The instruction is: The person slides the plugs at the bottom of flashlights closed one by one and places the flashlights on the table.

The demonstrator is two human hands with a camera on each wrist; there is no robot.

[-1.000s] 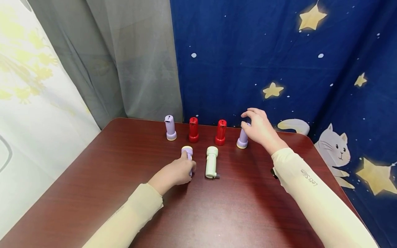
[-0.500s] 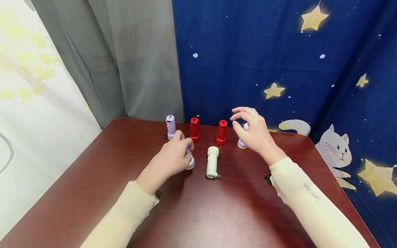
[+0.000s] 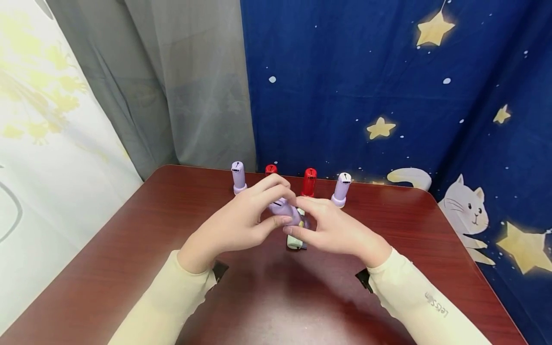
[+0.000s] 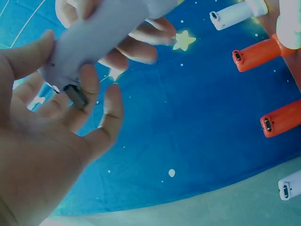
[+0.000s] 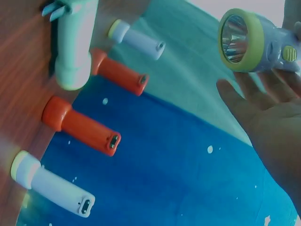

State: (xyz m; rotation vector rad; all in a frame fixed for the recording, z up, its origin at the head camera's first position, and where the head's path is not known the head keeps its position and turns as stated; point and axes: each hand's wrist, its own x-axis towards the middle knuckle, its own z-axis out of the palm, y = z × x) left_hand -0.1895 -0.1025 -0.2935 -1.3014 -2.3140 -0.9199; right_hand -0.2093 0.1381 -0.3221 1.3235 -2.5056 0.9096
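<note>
In the head view, both hands meet above the counter (image 3: 379, 306) around one lilac torch (image 3: 284, 210), which is tilted, its tail end towards the left hand (image 3: 235, 218) and its front end towards the right hand (image 3: 340, 230); the left hand is partly closed, thumb and bent fingers gripping the torch's body; the right hand arches in a loose curve, thumb and fingers about the front end; below the hands and largely covered by them lies a pale green torch (image 3: 295, 242), a dark piece beside its near end; beyond the hands four torches stand in a row: a left lilac torch (image 3: 238, 177) past the left hand, a left red torch (image 3: 270, 169) mostly hidden behind that hand's fingers, a right red torch (image 3: 309, 182) past the place where the hands meet, and a right lilac torch (image 3: 341, 189) past the right hand; in the left wrist view, the left hand's thumb and fingers pinch the tail end, where a dark block (image 4: 76, 96) sticks out next to a fingertip, while the right hand's fingers lie along both sides of the body farther up; in the right wrist view, the right hand's fingers run beneath the torch, just behind its yellow rim (image 5: 256, 42) and clear lens (image 5: 234, 39), with a ribbed yellow button (image 5: 289, 53) on its side above them.
</note>
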